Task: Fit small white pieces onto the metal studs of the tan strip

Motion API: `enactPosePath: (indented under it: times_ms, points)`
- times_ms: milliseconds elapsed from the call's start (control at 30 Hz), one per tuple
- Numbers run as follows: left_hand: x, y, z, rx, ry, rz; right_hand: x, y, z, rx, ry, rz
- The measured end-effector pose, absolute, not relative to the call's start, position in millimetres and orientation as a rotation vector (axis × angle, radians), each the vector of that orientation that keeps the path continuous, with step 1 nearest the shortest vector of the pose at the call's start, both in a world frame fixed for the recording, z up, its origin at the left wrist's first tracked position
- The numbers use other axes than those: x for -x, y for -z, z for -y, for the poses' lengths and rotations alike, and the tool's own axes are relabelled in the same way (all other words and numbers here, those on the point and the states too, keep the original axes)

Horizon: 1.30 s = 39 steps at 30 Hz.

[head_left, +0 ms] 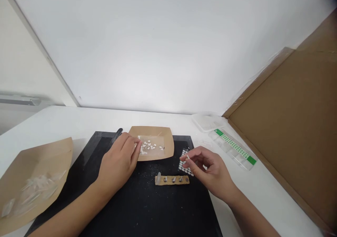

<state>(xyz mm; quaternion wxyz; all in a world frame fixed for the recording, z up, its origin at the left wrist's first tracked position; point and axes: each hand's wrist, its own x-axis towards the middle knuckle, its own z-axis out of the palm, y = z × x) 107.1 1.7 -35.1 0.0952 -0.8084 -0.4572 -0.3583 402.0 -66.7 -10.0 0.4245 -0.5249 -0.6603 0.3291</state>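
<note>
My right hand [210, 166] pinches a small white piece [187, 157] between thumb and forefinger. Below those fingers lies a sheet of white oval stickers [183, 166], partly covered by the hand. My left hand [118, 158] is closed at the left side of a brown paper tray [170, 144]; whatever its fingertips hold is too small to make out. Several small white ovals [149, 145] are scattered in that tray. Between my hands, a narrow tan strip [168, 180] carries several small metal fittings and a translucent piece [158, 177] standing at its left end.
A black mat [147, 212] lies under the work, with a dark-handled tool [117, 134] behind my left hand. Another paper tray [59, 159] holds clear plastic pieces at left. Right are a green-and-white packet [234, 145], a clear plastic bag [207, 121] and a cardboard box [286, 124].
</note>
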Motion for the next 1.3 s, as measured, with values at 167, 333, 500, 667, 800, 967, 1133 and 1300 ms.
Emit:
enactPosePath:
  times_ms: [167,333,500,667,800,967,1133,1300]
  points:
    - [-105.4,39.3,-3.2,2.439,1.059,1.307,-408.4,5.3,62.6,1.28,-0.617,1.843]
    - [-104.5,37.1,-1.9,2.332,1.061,1.319,-409.3,3.5,63.6,1.3,-0.694,1.908]
    - [-103.8,36.0,-2.7,2.286,1.049,1.342,-413.3,6.6,62.5,1.313,-0.668,1.96]
    - [-104.3,37.9,-4.7,2.305,0.986,1.36,-415.0,7.5,61.9,1.341,-0.659,2.0]
    - [-104.4,38.1,-4.3,2.286,0.988,1.321,-413.6,6.2,62.1,1.346,-0.694,2.025]
    - [-105.6,36.7,0.1,2.329,1.118,1.263,-418.0,2.1,62.1,1.382,-0.733,2.068]
    - [-107.8,33.7,6.6,2.478,1.194,1.137,-427.2,-0.4,61.4,1.434,-0.938,2.14]
    - [-113.0,31.8,12.5,2.824,1.078,0.746,-430.5,4.4,57.3,1.513,-1.06,2.178]
